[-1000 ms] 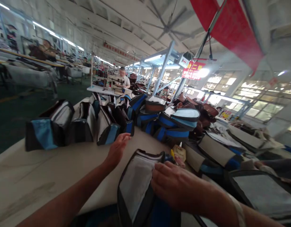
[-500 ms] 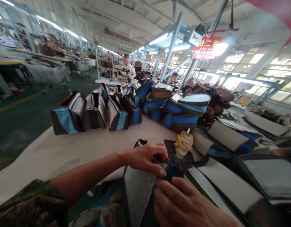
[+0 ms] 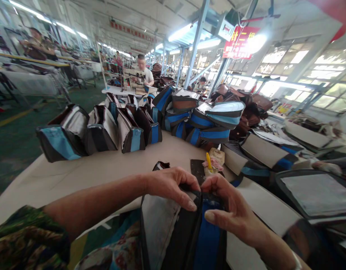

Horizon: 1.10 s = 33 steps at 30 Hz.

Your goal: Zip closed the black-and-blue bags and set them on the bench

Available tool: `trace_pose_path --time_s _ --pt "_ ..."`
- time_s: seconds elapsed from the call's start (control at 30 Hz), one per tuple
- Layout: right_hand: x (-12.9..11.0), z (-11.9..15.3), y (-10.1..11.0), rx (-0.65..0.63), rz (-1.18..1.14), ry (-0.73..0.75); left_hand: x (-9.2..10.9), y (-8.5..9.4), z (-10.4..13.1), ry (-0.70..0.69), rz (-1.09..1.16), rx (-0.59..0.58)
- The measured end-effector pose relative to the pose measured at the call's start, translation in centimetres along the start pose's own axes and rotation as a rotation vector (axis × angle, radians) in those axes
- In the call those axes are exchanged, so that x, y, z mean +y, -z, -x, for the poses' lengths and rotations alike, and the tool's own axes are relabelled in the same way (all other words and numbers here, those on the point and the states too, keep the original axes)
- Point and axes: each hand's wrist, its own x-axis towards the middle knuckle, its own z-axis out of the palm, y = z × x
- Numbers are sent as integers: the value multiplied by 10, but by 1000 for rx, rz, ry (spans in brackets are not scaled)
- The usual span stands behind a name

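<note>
A half-made bag [image 3: 186, 232] stands up close in front of me, with a pale lining panel, dark edges and a blue stripe. My left hand [image 3: 173, 187] grips its top edge from the left, thumb on the inner face and fingers curled over the rim. On the right part of the same top edge is my right hand [image 3: 226, 204], thumb against the blue stripe and fingers bent over the rim. Both hands nearly meet at the dark seam. The fingertips behind the edge are hidden.
Several similar bags [image 3: 130, 129] stand in rows on the table [image 3: 105, 168], with more stacked behind. A glue pot with a yellow-handled brush [image 3: 208, 161] sits beyond my hands. Flat bag panels [image 3: 262, 150] lie at the right. A person [image 3: 144, 73] sits at a sewing machine farther back.
My right hand has moved up and right from the inner side of the bag to its top edge. The blue side has turned into view. My left hand keeps its hold.
</note>
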Motion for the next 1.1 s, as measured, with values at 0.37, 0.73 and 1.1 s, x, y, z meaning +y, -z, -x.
trace_pose_path --time_s 0.37,0.73,1.1 --pt "6 0 17 -9 -7 -116 1 -8 -20 164 157 100" --pt "8 -7 9 -17 -195 -259 3 -10 -25 180 130 117" --pt "13 -7 6 52 -155 -292 8 -10 -26 242 -42 151"
